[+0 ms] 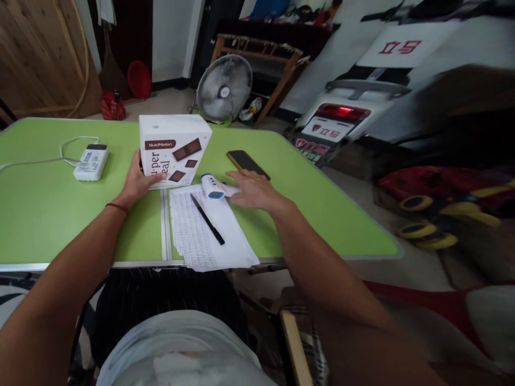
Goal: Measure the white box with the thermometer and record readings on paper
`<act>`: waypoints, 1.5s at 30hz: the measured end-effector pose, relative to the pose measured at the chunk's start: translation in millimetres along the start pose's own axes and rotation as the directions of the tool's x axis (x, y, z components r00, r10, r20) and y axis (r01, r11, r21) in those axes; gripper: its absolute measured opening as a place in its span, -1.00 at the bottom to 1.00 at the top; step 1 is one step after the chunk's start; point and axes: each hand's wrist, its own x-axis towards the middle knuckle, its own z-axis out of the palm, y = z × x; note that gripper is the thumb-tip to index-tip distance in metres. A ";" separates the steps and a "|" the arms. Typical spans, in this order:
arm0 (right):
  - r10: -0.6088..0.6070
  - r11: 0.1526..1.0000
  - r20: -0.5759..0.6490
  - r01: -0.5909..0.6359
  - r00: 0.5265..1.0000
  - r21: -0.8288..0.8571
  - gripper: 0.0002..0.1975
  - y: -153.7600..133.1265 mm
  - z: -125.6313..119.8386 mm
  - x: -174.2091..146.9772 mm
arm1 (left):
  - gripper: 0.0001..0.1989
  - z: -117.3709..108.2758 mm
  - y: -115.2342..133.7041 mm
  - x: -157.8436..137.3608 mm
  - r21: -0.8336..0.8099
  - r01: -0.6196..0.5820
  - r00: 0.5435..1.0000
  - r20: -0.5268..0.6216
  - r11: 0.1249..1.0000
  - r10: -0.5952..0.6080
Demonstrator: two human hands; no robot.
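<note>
My left hand point(139, 179) grips the lower left of a white box point(173, 124) printed "NutriMotion" with brown bar pictures. Its thumb lies across the front face, while the other fingers are mostly hidden behind the left side. The box stands upright on a green table point(132, 230). My right hand point(255, 188) is closed around the handle of a white and blue infrared thermometer point(212, 186), its fingertips partly hidden. The thermometer lies at the top of some paper sheets point(231, 236) with rows of handwriting. A black pen point(207, 219) rests across these sheets.
A dark phone point(245, 162) lies just beyond my right hand. At the left is a white power strip point(92, 162) with a cable. Behind the table stand a floor fan point(224, 88) and, to the right, a white scooter point(341, 115).
</note>
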 end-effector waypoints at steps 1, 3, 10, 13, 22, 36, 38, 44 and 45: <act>0.004 1.000 0.065 -0.004 0.998 0.003 -0.39 3.9 2.0 2.3 | -0.11 0.3 3.3 -0.6 -0.014 0.017 0.998 -0.059 1.000 -0.018; -0.027 0.998 0.134 0.018 0.991 0.064 -0.41 7.0 6.3 4.1 | -0.16 0.3 10.5 -2.6 -0.024 0.037 0.986 -0.161 0.999 -0.040; 0.193 0.944 -0.290 -0.097 0.937 0.315 -0.45 -15.8 -20.0 -0.4 | -0.29 -2.0 34.7 -10.8 -0.232 0.025 0.971 -0.226 0.972 -0.079; 0.286 0.785 -0.334 -0.020 0.898 0.619 -0.51 -49.4 -44.6 -4.6 | -0.29 3.8 36.3 -14.6 -0.414 0.081 0.964 -0.200 0.907 -0.178; 0.291 -0.062 0.057 -0.040 0.955 0.997 -0.71 -157.1 -44.4 -24.8 | -0.35 12.9 16.2 -20.7 -0.432 0.101 0.979 -0.115 0.896 -0.166; 0.359 0.048 0.063 -0.086 0.931 0.995 -0.65 -165.4 -14.3 -13.3 | -0.38 7.0 44.4 -19.4 -0.396 0.124 0.987 -0.048 0.910 -0.156; 0.379 0.060 0.081 -0.112 0.922 0.992 -0.65 -165.2 -9.5 -11.5 | -0.36 5.8 48.0 -19.4 -0.402 0.140 0.986 -0.029 0.905 -0.166; 0.406 0.029 0.107 -0.130 0.908 0.991 -0.65 -172.2 -9.0 -9.2 | -0.31 4.8 44.9 -18.0 -0.388 0.149 0.984 -0.036 0.910 -0.176; 0.407 0.023 0.107 -0.127 0.907 0.992 -0.65 -174.1 -9.6 -8.7 | -0.30 4.7 44.3 -17.7 -0.383 0.145 0.985 -0.035 0.912 -0.172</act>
